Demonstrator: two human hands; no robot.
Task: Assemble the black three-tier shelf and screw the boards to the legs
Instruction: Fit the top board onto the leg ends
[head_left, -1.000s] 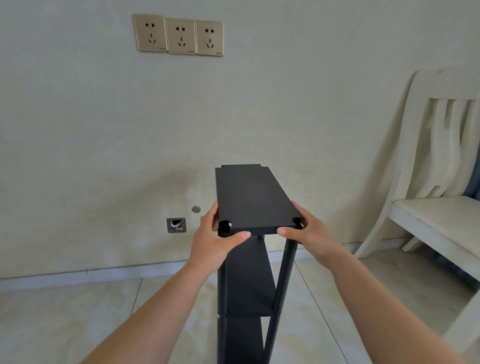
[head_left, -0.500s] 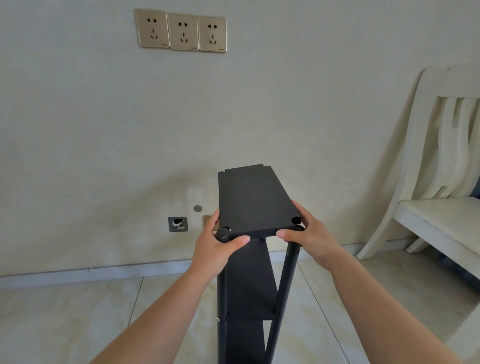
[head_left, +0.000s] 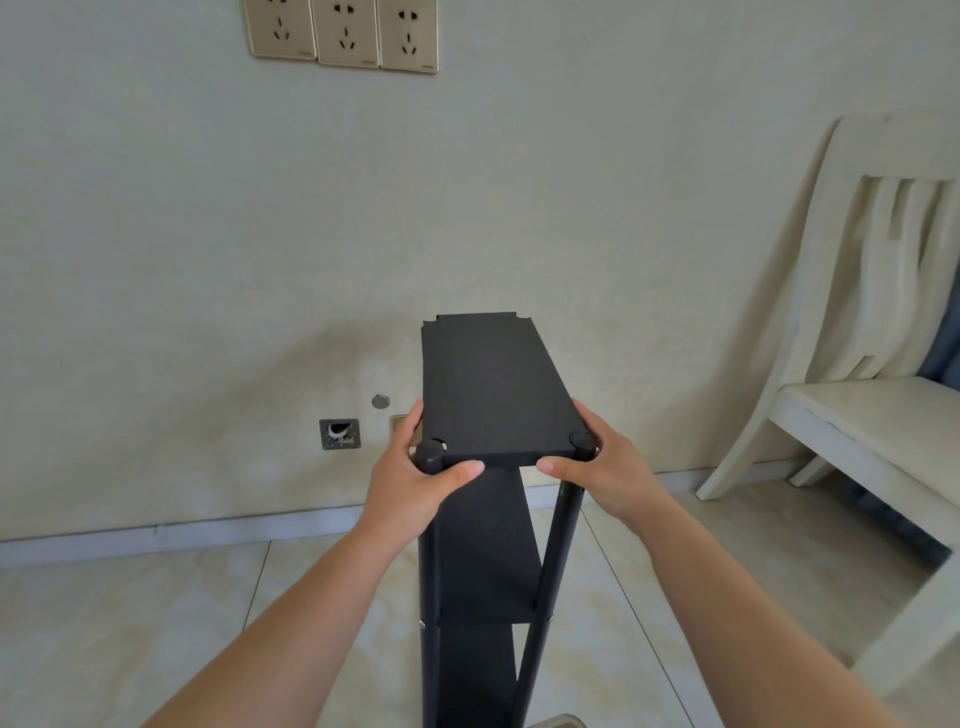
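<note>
Item: tall black three-tier shelf (head_left: 488, 545) with round tube legs, standing upright on the pale tiled floor (head_left: 156, 623), centre, near the cream wall (head_left: 208, 234).

Top black rectangular board (head_left: 491, 387): seated on the leg tops. Left hand (head_left: 415, 475) grip holds its near left corner; right hand (head_left: 605, 470) grip holds the near right corner, thumbs on the near edge.

Right: cream wooden chair (head_left: 852, 415). Far, high: three gold wall sockets (head_left: 343, 31).

no readable text, wall sockets (head_left: 344, 30) marks too small
</note>
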